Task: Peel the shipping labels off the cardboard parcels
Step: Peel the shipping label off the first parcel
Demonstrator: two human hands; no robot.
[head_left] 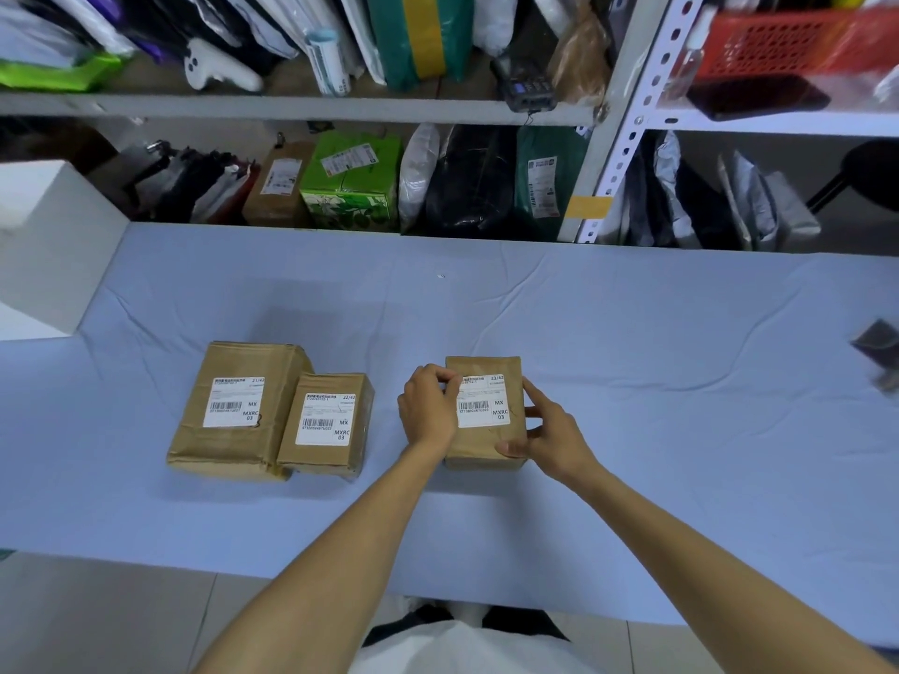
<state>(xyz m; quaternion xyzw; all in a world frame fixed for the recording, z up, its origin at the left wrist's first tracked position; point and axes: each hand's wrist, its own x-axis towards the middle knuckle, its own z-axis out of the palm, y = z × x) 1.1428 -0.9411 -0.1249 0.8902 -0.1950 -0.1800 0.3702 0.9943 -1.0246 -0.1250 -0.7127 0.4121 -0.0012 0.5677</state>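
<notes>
Three brown cardboard parcels lie on a pale blue cloth (632,381), each with a white barcode label. The right parcel (481,442) carries a label (484,403) marked 23/42. My left hand (428,406) rests at its left side with fingertips pinched at the label's upper left corner. My right hand (545,430) grips the parcel's right side and front corner. To the left, a large parcel (233,411) bears a label (236,401), and a smaller parcel (326,425) with its own label (325,419) leans against it.
Metal shelving (618,138) packed with bagged and boxed parcels stands behind the table. A white block (53,245) sits at the far left. A dark object (880,352) lies at the right edge. The table's front edge runs close to my body.
</notes>
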